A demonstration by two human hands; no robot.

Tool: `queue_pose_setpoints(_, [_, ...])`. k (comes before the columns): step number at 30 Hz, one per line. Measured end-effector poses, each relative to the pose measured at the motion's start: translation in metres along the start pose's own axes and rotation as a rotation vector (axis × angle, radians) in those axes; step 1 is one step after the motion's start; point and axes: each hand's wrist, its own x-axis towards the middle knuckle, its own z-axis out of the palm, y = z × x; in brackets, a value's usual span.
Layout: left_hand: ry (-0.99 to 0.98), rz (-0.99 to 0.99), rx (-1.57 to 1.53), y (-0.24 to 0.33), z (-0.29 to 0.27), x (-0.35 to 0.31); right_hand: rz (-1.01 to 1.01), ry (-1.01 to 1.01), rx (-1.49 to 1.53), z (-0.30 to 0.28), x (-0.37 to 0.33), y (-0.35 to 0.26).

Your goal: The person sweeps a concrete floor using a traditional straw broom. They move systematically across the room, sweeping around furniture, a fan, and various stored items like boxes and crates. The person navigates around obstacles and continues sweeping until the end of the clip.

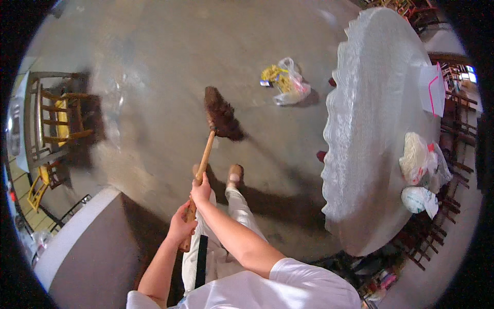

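Observation:
Both my hands are wrapped round the wooden handle of a broom (207, 149). Its dark brown bristle head (222, 114) is over the grey floor ahead of my feet; whether it touches the floor I cannot tell. My left hand (181, 224) grips low, close to the handle's near end. Farther up, my right hand (201, 189) closes round the handle. Ahead and to the right of the bristles, a clear plastic bag (294, 85) lies on the floor beside a yellow stringy bundle (277, 77).
A large table (370, 134) under a clear wavy-edged cover stands at the right, with bags (419, 159) on it. Wooden chairs (62, 110) and a smaller yellow chair (41, 188) are at the left. A pale block-like counter (87, 242) rises near my left side.

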Motion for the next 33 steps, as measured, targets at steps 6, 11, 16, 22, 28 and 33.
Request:
queue_pose_setpoints(6, [-0.103,0.127,-0.135,0.090,-0.026,0.040,-0.256,0.102,0.030,0.008,0.057,-0.107])
queue_pose_setpoints(11, [-0.366,0.313,-0.366,0.199,-0.025,0.211,-0.394,0.150,-0.135,-0.015,0.180,-0.256])
queue_pose_setpoints(16, [-0.320,0.239,-0.191,0.314,-0.049,0.308,-0.269,0.054,-0.069,0.008,0.257,-0.355])
queue_pose_setpoints(22, [-0.144,0.343,0.049,0.287,-0.141,0.304,-0.389,0.166,-0.259,0.121,0.244,-0.331])
queue_pose_setpoints(28, [0.162,0.277,0.498,0.318,-0.196,0.217,-0.405,0.080,-0.186,0.192,0.168,-0.338])
queue_pose_setpoints(33, [0.062,0.232,0.559,0.396,-0.170,0.182,-0.408,0.153,-0.032,0.158,0.155,-0.386])
